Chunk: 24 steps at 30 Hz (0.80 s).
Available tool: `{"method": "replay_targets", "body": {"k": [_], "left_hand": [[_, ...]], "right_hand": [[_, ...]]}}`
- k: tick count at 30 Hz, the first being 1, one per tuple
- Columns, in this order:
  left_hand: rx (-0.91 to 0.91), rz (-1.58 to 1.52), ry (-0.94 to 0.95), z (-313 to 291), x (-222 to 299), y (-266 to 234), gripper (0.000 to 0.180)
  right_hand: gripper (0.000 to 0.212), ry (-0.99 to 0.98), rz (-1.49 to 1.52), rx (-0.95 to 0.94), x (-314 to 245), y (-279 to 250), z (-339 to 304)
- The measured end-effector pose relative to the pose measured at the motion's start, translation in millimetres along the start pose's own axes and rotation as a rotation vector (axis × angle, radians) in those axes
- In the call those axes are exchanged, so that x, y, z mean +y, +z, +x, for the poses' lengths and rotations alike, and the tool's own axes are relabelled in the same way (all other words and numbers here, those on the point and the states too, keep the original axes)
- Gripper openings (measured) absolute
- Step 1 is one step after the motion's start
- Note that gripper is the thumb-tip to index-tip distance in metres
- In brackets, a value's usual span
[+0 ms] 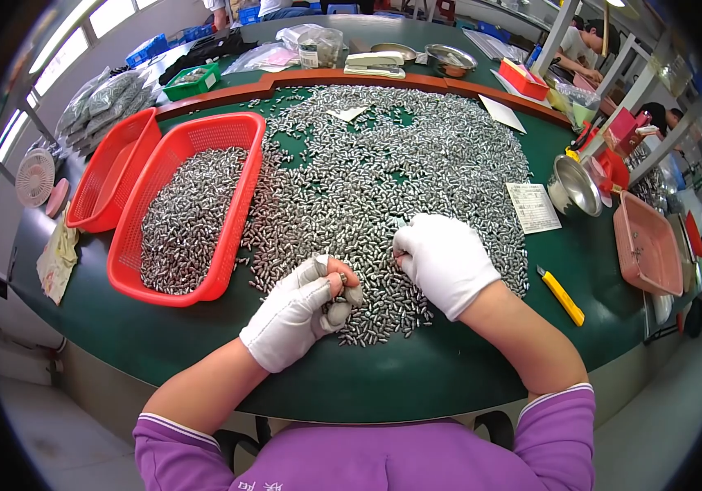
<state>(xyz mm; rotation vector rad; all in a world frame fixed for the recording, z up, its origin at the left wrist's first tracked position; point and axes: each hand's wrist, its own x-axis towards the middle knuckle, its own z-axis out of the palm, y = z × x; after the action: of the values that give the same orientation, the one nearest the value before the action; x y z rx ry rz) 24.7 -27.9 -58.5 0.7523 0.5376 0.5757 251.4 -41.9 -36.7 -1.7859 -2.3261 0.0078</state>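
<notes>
A wide spread of small silvery metal pieces (351, 196), each short and oblong, covers the green table in front of me. My left hand (297, 311), in a white glove with some bare fingertips, is curled at the near left edge of the spread. Between its thumb and fingers a small metal piece (343, 279) shows. My right hand (447, 262), also white-gloved, reaches over the right part of the spread with its fingers bent in and touching the pieces. Whatever those fingertips hold is hidden.
Left of the spread stands a red plastic basket (240, 237) of metal pieces, beside another red basket (113, 176). On the right lie a yellow box cutter (562, 296), a paper slip (534, 208), a steel bowl (573, 186) and a pink tray (648, 245). A wooden ledge (265, 83) bounds the back.
</notes>
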Motion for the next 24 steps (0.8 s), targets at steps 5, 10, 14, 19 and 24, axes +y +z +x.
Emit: {"method": "replay_targets", "body": {"k": [5, 10, 14, 19, 24], "left_hand": [[-0.019, -0.018, 0.006, -0.8, 1.1, -2.7, 0.018], [-0.029, -0.049, -0.017, -1.3, 2.4, 1.6, 0.025], [-0.02, -0.041, -0.008, -1.8, 0.8, 0.1, 0.03], [-0.013, -0.009, -0.021, -3.5, 1.1, 1.1, 0.028], [0.058, 0.038, -0.051, -3.7, 3.5, 9.8, 0.025]], "right_hand": [[0.009, -0.019, -0.021, 0.015, 1.1, 7.0, 4.9], [0.009, -0.238, 0.433, 0.29, -8.6, -10.2, 8.5], [0.014, -0.287, 0.536, 0.372, -18.8, -13.1, 6.0], [0.016, -0.384, 0.189, 0.368, -28.7, -24.4, 1.3], [0.011, -0.438, 0.276, 0.335, -30.8, -18.2, 1.2]]}}
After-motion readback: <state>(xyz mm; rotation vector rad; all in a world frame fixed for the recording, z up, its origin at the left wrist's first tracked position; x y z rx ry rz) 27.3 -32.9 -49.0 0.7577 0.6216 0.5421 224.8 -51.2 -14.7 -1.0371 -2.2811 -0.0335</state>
